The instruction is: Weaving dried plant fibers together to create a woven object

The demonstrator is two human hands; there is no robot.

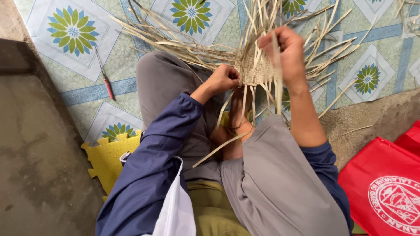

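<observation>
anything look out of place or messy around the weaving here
Nothing looks damaged. One red-handled tool lies alone on the patterned floor mat, apart from both hands. Loose strips splay unevenly from the woven piece.

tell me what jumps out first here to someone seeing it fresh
A small woven panel with loose pale strips fanning outward sits at top centre, gripped by the left hand and right hand. A bright red bag fills the lower right corner, and a yellow foam mat lies at left.
</observation>
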